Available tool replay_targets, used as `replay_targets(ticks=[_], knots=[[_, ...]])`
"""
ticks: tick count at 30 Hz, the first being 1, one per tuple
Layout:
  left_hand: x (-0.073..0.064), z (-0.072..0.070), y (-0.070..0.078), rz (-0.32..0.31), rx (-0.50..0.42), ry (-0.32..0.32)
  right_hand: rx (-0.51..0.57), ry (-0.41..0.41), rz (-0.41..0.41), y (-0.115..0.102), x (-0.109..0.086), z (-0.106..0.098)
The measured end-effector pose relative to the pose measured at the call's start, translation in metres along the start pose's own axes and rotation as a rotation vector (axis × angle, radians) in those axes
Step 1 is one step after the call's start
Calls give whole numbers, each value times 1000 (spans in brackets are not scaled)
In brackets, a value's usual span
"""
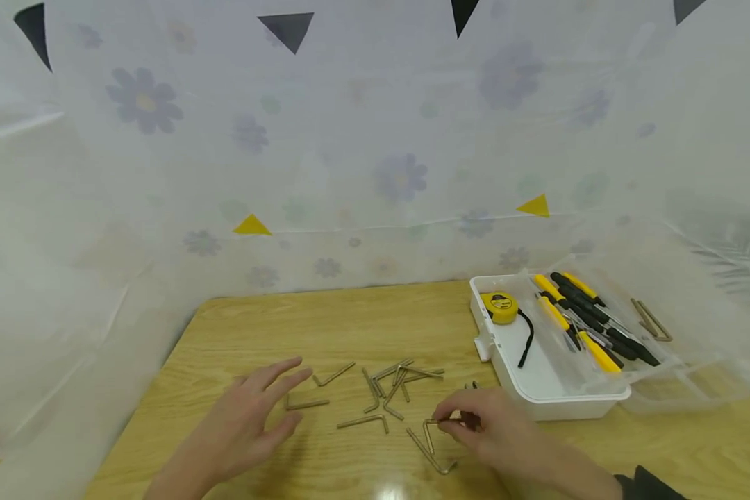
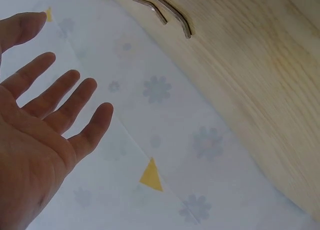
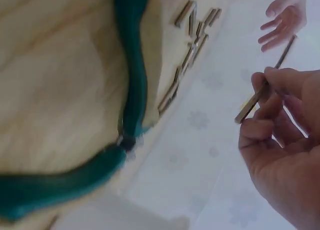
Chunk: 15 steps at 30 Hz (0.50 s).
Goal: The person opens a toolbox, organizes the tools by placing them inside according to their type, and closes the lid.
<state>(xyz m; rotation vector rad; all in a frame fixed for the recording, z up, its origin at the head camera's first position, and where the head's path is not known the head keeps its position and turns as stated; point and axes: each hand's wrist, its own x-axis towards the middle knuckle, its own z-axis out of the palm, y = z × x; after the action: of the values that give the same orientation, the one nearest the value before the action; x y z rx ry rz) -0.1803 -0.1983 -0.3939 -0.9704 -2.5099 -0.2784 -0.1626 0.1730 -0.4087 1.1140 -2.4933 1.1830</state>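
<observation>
My right hand point(image 1: 494, 427) pinches an L-shaped hex key point(image 3: 256, 103) between thumb and fingers, above the wooden table. Near it on the tabletop lies another hex key point(image 1: 428, 453). Several more brass-coloured hex keys form a loose, partly overlapping group, among them a hex key point(image 1: 362, 421) left of the right hand. My left hand point(image 1: 244, 423) hovers over the left part of the table with fingers spread and nothing in them. Just beyond its fingertips lie a hex key point(image 1: 309, 404) and a second one point(image 1: 335, 375).
A white toolbox point(image 1: 562, 410) stands open at the right, holding a yellow tape measure point(image 1: 500, 307) and several yellow-and-black hand tools point(image 1: 553, 312). Hex keys point(image 1: 656, 323) lie at its right side. Teal tool handles point(image 3: 134, 65), seemingly pliers, appear close in the right wrist view.
</observation>
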Motion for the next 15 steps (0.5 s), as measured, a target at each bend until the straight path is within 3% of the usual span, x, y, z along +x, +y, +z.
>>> replay_targets(ticks=[3, 10, 15], knots=[[2, 2, 1, 5, 3, -13, -127, 87, -54, 4, -2, -9], [4, 4, 4, 14, 2, -22, -239, 117, 50, 12, -12, -35], [4, 8, 6, 31, -5, -1, -284, 129, -37, 18, -19, -52]])
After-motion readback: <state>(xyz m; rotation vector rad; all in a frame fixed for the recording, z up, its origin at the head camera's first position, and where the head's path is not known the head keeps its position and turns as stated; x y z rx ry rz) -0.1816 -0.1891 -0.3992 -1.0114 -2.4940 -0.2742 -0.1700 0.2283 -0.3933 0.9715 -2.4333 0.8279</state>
